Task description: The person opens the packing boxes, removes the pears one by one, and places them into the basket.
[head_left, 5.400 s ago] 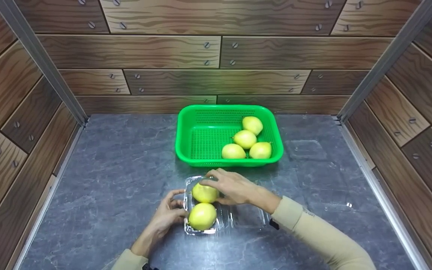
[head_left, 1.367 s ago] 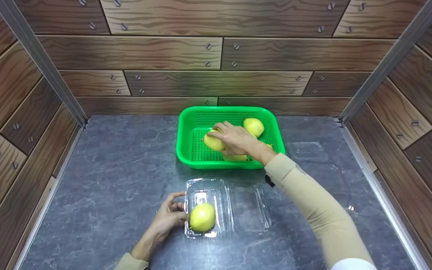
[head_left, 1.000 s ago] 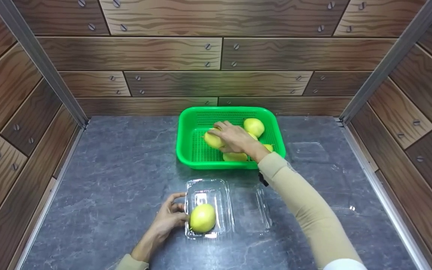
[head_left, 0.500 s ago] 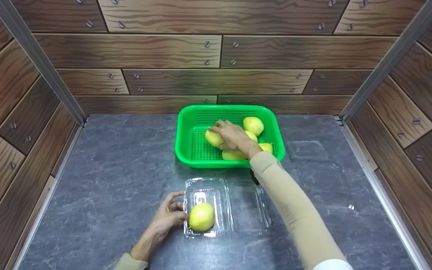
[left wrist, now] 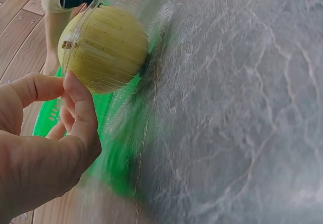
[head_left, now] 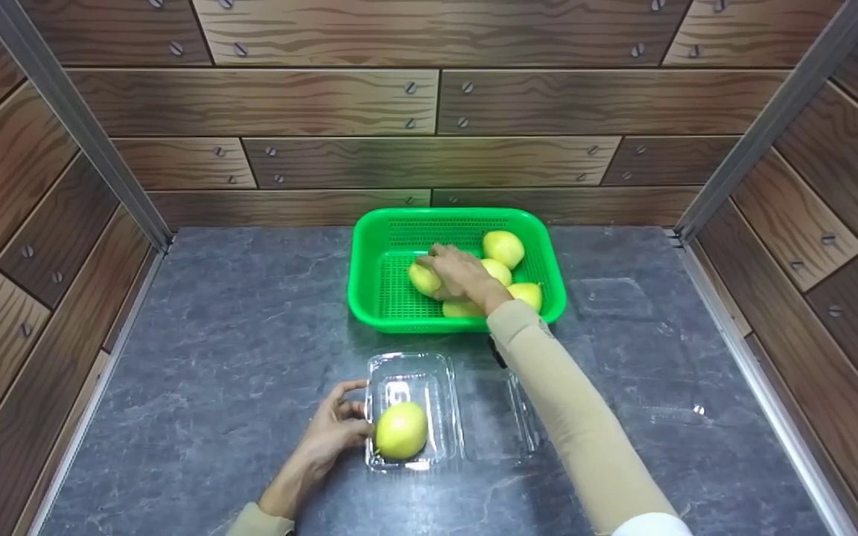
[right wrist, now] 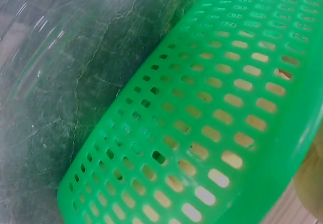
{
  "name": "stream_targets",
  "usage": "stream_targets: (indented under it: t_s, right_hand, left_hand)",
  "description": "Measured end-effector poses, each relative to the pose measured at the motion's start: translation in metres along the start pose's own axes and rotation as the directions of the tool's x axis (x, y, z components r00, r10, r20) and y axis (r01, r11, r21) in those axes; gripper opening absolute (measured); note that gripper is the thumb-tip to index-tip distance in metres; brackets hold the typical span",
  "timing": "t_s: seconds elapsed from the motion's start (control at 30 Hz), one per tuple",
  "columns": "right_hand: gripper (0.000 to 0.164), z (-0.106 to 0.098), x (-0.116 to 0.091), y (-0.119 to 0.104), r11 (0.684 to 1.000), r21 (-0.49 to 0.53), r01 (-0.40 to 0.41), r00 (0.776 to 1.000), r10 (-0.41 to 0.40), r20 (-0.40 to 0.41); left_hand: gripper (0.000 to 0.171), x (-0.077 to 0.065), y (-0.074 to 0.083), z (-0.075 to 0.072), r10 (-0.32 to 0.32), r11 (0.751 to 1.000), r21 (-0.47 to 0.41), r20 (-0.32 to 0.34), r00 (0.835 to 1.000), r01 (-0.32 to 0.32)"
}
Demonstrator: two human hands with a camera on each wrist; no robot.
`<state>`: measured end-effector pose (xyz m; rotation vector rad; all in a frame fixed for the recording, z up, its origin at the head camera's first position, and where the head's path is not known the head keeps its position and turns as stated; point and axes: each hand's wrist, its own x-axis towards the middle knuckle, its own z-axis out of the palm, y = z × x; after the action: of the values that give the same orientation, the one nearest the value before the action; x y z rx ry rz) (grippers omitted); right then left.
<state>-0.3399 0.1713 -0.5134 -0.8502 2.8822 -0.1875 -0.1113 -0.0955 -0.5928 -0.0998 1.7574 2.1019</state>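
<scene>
At the left rim of a clear plastic clamshell container [head_left: 440, 387], my left hand [head_left: 328, 428] pinches the edge between thumb and fingers, as the left wrist view confirms. One yellow pear [head_left: 401, 430] lies in the near part of that container, beside my thumb. Its lid [head_left: 492, 417] lies opened out to the right. Inside the green basket [head_left: 360, 283], my right hand [head_left: 460, 272] grips another yellow pear [head_left: 423, 278] from above, partly covering it. Several more pears [head_left: 503, 249] sit at the basket's right side. The right wrist view shows mostly the basket's perforated wall [left wrist: 48, 120].
More clear plastic packaging [head_left: 611, 298] lies on the grey marbled table [head_left: 235, 313] at the right, hard to make out. Wood-patterned walls [head_left: 339, 160] with metal corner posts close in the back and both sides.
Since the oldest frame, the far pear has left the container, and my right hand has moved from there into the basket, holding a pear. Lately it shifts only slightly; my left hand stays put.
</scene>
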Motion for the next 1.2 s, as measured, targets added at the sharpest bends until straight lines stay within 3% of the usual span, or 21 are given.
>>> stream_targets:
  t_s: [0.63,0.93,1.2]
  right_hand:
    - [0.071,0.001,-0.002,-0.004,0.998,0.014,-0.068,0.994,0.067,0.082]
    - [0.076,-0.011,-0.002,-0.005,0.999,0.002,-0.041,0.997,0.041,0.061]
    - [0.074,-0.028,-0.011,-0.008,0.999,-0.037,0.013,1.0,-0.014,-0.01]
  left_hand:
    - [0.083,-0.001,0.001,0.0,-0.004,1.0,-0.002,0.015,1.0,0.004]
    - [0.082,-0.001,0.0,-0.001,0.008,1.0,-0.015,0.015,1.0,-0.008]
    - [0.082,0.0,-0.001,0.0,0.002,1.0,-0.005,0.011,1.0,-0.002]
